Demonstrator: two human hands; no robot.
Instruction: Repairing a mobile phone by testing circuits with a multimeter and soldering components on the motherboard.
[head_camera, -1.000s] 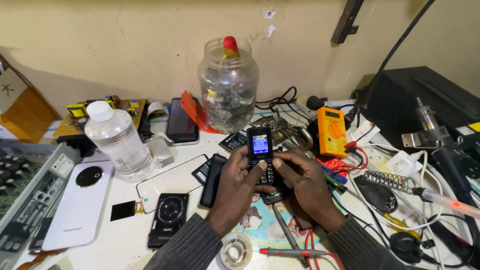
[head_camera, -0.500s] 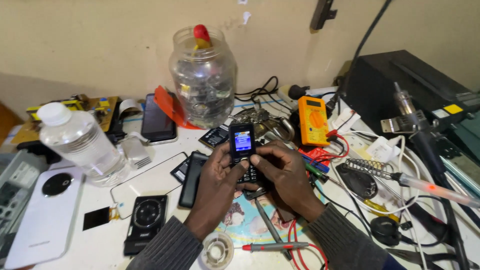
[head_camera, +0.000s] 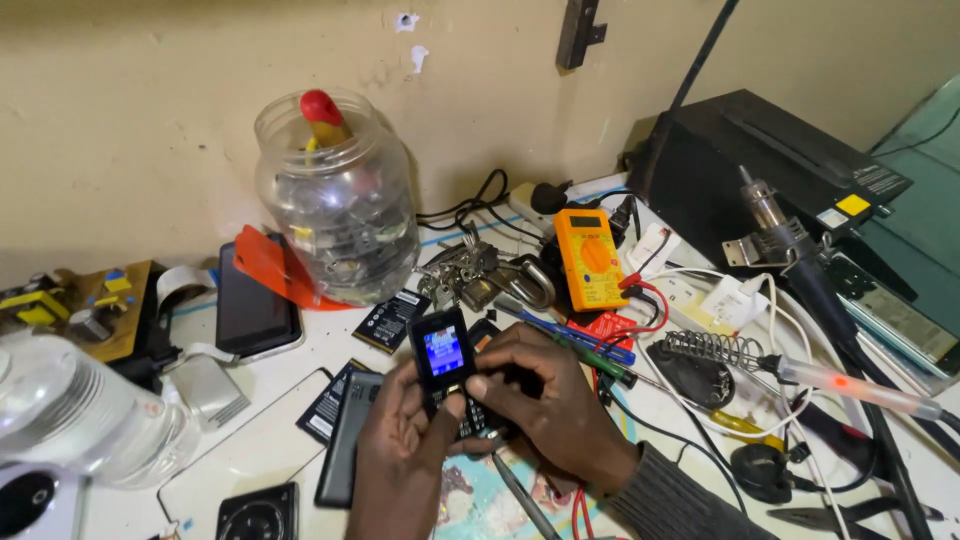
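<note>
Cluttered white workbench (head_camera: 250, 470), near front edge: left hand (head_camera: 400, 460) and right hand (head_camera: 550, 400) both closed around small black lit-screen keypad phone (head_camera: 445, 365), tilted up so the screen faces the wearer.

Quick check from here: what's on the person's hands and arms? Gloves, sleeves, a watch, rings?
Both hands are bare: no gloves show on the left hand or the right hand, and no rings or watch can be seen. The right forearm wears a dark grey ribbed knit sleeve with a snug cuff ending at the wrist. The left wrist runs off the bottom edge, so any sleeve there is out of view.
</note>
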